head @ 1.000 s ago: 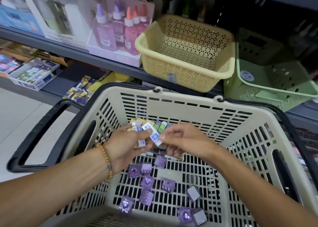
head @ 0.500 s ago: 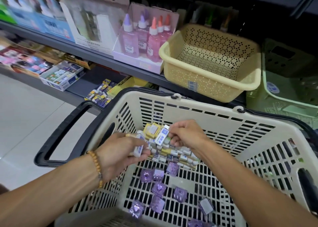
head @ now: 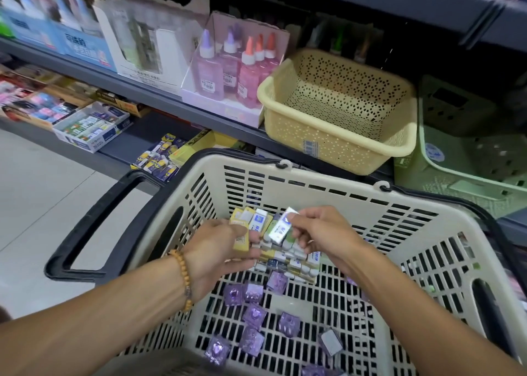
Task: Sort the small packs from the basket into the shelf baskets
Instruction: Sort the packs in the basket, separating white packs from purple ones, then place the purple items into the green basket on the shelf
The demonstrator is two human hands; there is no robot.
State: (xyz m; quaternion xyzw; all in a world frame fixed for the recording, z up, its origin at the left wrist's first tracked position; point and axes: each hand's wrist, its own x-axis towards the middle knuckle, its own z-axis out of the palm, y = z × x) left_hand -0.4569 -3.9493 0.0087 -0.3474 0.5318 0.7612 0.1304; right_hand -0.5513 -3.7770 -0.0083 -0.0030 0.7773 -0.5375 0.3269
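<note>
Pinching white pack (head: pixel 281 227), right hand (head: pixel 322 234) fingers (head: pixel 293 224) curled.

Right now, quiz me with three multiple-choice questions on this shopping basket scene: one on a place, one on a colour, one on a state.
1. Where do the purple packs lie?
A. on the shopping basket floor
B. in the yellow basket
C. on the tiles

2. What colour is the shelf basket beside the glue bottles?
A. red
B. pale yellow
C. black

3. What is the right hand doing?
A. hanging open
B. gripping the handle
C. pinching a white pack

Answers: 1 A, they lie scattered on its slotted bottom. 2 B, its dotted walls are pale yellow. 3 C, fingers hold the pack.
</note>
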